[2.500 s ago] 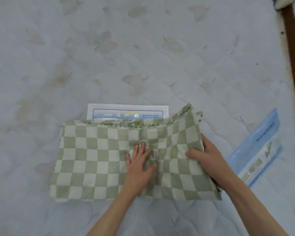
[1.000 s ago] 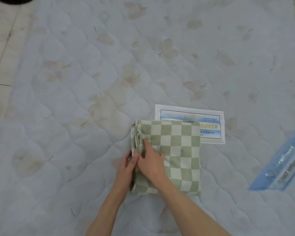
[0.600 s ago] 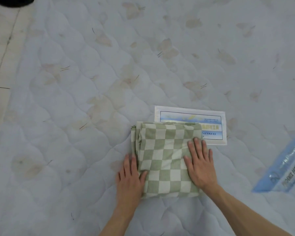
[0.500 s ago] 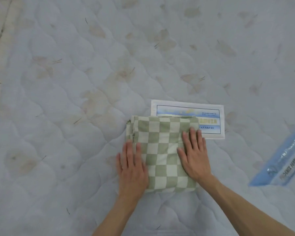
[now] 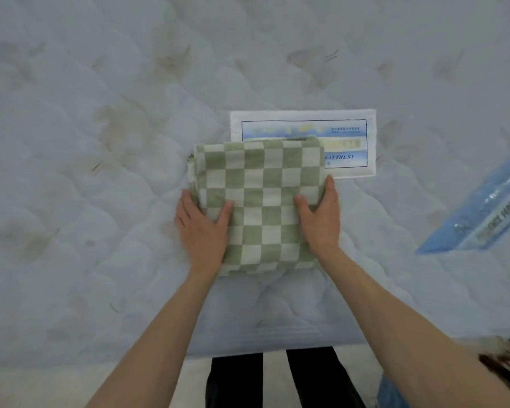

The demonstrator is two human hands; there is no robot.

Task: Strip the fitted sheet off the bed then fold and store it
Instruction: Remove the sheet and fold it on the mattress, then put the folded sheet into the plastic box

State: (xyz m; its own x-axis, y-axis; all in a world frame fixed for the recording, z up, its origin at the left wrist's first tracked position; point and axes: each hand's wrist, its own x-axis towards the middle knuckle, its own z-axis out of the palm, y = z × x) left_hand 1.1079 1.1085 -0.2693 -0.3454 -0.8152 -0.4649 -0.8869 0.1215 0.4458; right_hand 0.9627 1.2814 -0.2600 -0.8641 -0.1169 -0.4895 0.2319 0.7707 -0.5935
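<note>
Hands grip the folded sheet (image 5: 259,201) on the bare mattress (image 5: 100,142).
Left hand (image 5: 202,231) clasps its left edge and right hand (image 5: 321,220) its right edge, thumbs on top; the sheet's far edge overlaps the mattress label (image 5: 348,134), with a blue plastic bag (image 5: 480,213) well right.

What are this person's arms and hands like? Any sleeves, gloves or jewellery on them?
Both forearms are bare as far up as the picture shows, with no sleeve in view. The left hand and the right hand wear no gloves, and no ring, watch or bracelet shows on either hand or wrist. Below the arms, dark trousers are visible.
</note>
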